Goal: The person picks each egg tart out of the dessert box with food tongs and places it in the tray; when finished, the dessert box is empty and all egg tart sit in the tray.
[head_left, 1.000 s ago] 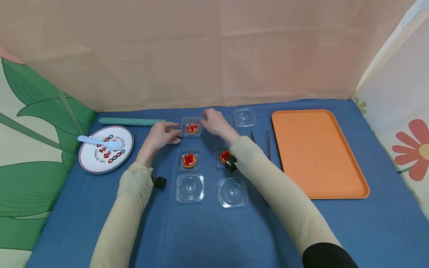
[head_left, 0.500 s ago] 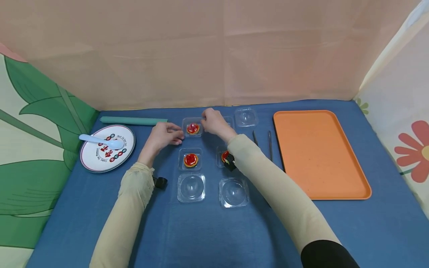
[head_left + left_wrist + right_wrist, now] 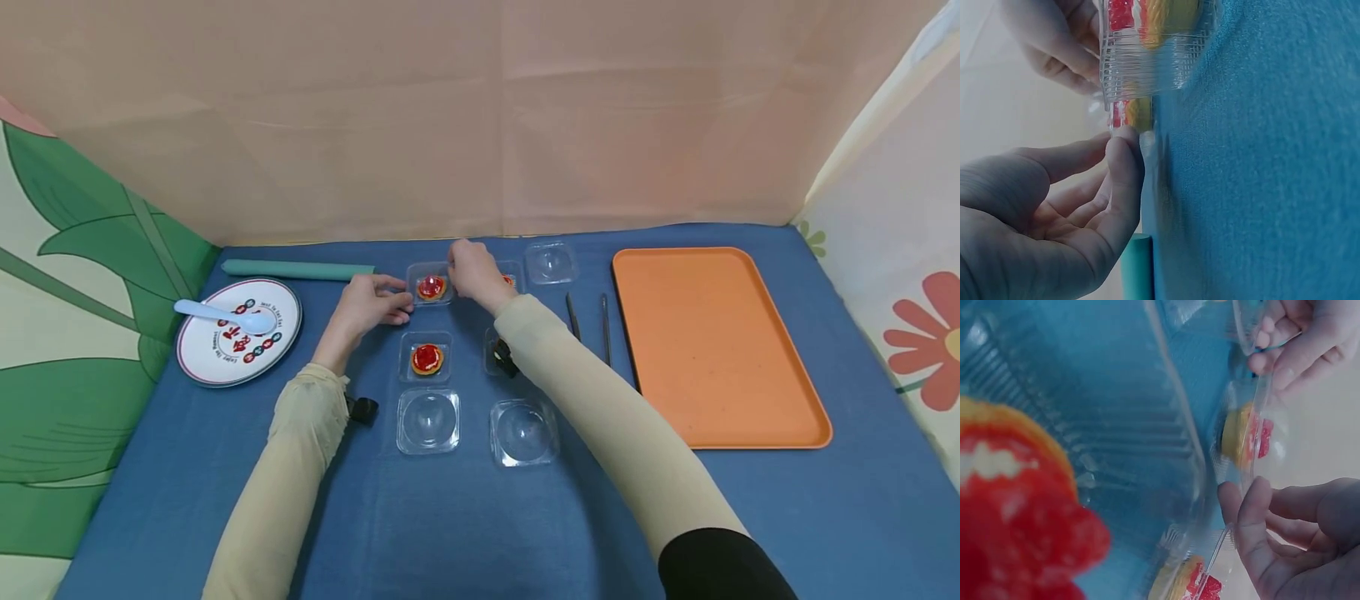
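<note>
My left hand (image 3: 369, 302) pinches the left rim of the back-left clear plastic clamshell box (image 3: 417, 275). On the box's right side, the fingertips of my right hand (image 3: 478, 273) pinch its lid edge, seen also in the right wrist view (image 3: 1300, 528). Inside sits a small red-topped tart (image 3: 431, 288), under a domed lid (image 3: 1280, 434). Another tart (image 3: 427, 359) lies in the front-left box, whose lid (image 3: 428, 421) is folded out toward me. Partly behind my right wrist is the back-right box with its tart (image 3: 509, 280). The front-right box (image 3: 491, 354) is mostly covered by my wrist camera.
Two more clear lids lie folded out, one in front (image 3: 523, 432) and one at the back (image 3: 551, 262). An orange tray (image 3: 722, 346) is at right, beside thin dark tools (image 3: 606, 329). At left are a white plate (image 3: 225, 358), blue spoon (image 3: 217, 314) and green roll (image 3: 296, 270).
My right hand has shifted slightly left over the back-left box, uncovering part of the back-right tart. The front-right tart is now hidden behind my wrist camera. My left hand stays nearly still.
</note>
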A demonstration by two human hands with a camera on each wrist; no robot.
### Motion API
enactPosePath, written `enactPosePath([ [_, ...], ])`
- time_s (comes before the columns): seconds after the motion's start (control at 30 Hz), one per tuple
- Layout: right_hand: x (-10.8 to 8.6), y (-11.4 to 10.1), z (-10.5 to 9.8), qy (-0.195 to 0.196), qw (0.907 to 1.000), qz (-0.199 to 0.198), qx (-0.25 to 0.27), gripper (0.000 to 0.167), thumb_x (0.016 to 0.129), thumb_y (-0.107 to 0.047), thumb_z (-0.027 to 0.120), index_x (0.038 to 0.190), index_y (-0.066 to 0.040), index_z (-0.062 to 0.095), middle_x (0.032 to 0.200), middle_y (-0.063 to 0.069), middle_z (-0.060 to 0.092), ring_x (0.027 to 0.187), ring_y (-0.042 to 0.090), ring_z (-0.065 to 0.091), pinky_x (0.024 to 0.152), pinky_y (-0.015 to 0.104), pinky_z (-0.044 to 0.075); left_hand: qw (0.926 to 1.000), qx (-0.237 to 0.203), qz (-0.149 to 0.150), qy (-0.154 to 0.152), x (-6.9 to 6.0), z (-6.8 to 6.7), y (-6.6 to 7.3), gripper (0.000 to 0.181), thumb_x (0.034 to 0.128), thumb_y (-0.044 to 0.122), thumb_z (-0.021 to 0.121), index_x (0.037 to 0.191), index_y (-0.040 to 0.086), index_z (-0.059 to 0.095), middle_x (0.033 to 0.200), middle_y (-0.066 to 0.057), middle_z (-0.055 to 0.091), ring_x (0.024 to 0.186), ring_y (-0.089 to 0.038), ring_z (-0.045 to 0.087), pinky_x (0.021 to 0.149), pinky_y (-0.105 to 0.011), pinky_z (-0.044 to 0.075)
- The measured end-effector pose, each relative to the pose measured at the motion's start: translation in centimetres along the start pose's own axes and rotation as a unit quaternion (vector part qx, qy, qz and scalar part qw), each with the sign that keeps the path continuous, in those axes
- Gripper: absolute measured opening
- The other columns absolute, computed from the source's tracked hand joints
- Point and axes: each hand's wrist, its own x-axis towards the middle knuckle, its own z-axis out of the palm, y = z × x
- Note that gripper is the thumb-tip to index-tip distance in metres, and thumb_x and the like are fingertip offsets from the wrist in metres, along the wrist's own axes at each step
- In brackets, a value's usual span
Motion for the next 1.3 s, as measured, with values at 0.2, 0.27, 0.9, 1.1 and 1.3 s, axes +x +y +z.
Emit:
enactPosePath([
  [0.2,0.1,-0.1,-0.1,0.0,1.0,-0.004,0.001,0.024,0.11,0.0,0.055,0.128,0.008,0.069,0.104,0.021,0.072,0.084,0.029,0.075,0.08,0.037,0.063,0.9999,-0.011,0.001,0.01,0.0,0.2,-0.1,0.042,0.1063,0.009,0.068,0.14,-0.013,0.059,0.103,-0.025,0.076,0.07,-0.006,0.073,0.074,-0.023,0.062],
  [0.27,0.0,-0.2,-0.2,0.002,1.0,-0.006,0.002,0.021,0.11,0.0,0.055,0.12,0.008,0.072,0.091,0.017,0.07,0.078,0.027,0.073,0.076,0.036,0.062,0.9998,-0.013,0.003,0.011,0.0,0.2,-0.1,0.041,0.106,0.008,0.069,0.139,-0.014,0.06,0.101,-0.024,0.076,0.07,-0.006,0.073,0.074,-0.023,0.063],
  [0.9,0.7,0.0,0.4,0.016,0.9984,0.002,-0.054,0.022,0.109,-0.003,0.057,0.088,-0.002,0.059,0.077,0.009,0.05,0.066,0.021,0.052,0.06,0.028,0.046,0.9991,-0.008,-0.012,0.041,-0.2,1.0,0.4,0.031,0.1054,0.008,0.07,0.125,-0.016,0.067,0.094,-0.018,0.077,0.067,-0.006,0.073,0.073,-0.025,0.063],
  [1.1,0.2,-0.5,0.7,0.03,0.9924,-0.025,-0.116,0.02,0.104,-0.003,0.069,0.122,0.004,0.068,0.109,0.018,0.067,0.095,0.029,0.069,0.091,0.037,0.062,0.9992,0.0,-0.017,0.037,-0.4,0.9,0.3,0.03,0.1056,0.01,0.07,0.124,-0.015,0.069,0.094,-0.016,0.077,0.068,-0.007,0.073,0.073,-0.023,0.063],
  [1.3,0.1,-1.1,0.8,0.033,0.9842,-0.021,-0.173,0.024,0.1,-0.003,0.074,0.124,0.0,0.072,0.114,0.016,0.068,0.1,0.029,0.072,0.091,0.039,0.063,0.999,-0.003,-0.021,0.038,-0.4,1.0,0.5,0.03,0.1056,0.01,0.07,0.122,-0.015,0.069,0.097,-0.019,0.077,0.069,-0.008,0.073,0.074,-0.024,0.063],
])
